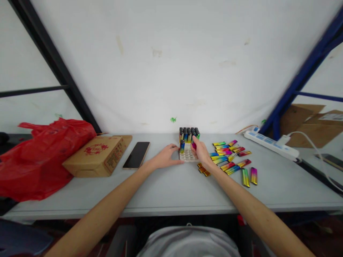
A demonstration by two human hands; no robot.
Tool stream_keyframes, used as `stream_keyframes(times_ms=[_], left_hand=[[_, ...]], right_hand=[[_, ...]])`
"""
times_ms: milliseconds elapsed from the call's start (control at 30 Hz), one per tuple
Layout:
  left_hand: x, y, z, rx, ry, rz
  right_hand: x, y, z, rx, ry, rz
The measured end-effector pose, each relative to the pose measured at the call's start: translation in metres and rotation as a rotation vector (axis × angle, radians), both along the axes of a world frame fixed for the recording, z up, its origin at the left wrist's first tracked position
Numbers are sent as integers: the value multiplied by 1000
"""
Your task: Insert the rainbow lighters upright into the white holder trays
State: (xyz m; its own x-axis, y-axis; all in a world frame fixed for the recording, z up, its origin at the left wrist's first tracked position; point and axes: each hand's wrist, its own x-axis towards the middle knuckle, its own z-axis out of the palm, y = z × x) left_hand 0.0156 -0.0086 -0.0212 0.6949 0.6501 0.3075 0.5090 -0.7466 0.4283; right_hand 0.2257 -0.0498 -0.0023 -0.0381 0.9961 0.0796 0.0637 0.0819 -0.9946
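A white tray [188, 155] with rows of round holes lies on the table in front of me. One lighter [182, 147] stands upright at its back left, and several more upright lighters [189, 134] fill a block behind it. My left hand [168, 156] is at the tray's left edge, fingers and thumb apart, fingertips close to the single standing lighter. Over the tray's right side, my right hand [200, 151] is closed on a magenta lighter [194, 145]. To the right lies a loose spread of shiny rainbow lighters [222, 159].
Several golden pieces [203, 170] lie beside my right wrist. On the left are a phone [137, 155], a cardboard box [93, 157] and a red plastic bag [50, 157]. A white power strip [272, 144] with a plugged-in cable lies at the right, near a blue frame post [292, 85].
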Motion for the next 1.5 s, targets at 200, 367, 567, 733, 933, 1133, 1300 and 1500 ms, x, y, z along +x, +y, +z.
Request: stream_keyframes(times_ms=[200, 367, 567, 733, 933, 1133, 1300, 1500], left_hand=[[1, 0, 0, -3, 16, 0], [1, 1, -1, 12, 31, 1], [0, 0, 0, 14, 31, -6], [0, 2, -1, 17, 40, -5], [0, 2, -1, 24, 42, -7], [0, 1, -2, 40, 25, -13], [1, 2, -2, 23, 27, -13], [1, 2, -2, 16, 27, -14]], right_hand=[[-4, -1, 1, -111, 62, -90], [-4, -2, 1, -75, 49, -74], [-3, -3, -1, -41, 42, -68], [-3, -1, -3, -79, 66, -23], [4, -7, -3, 241, -176, -40], [9, -12, -1, 690, -645, -81], [9, -12, 0, 740, -757, -93], [10, -8, -5, 582, -761, -122]])
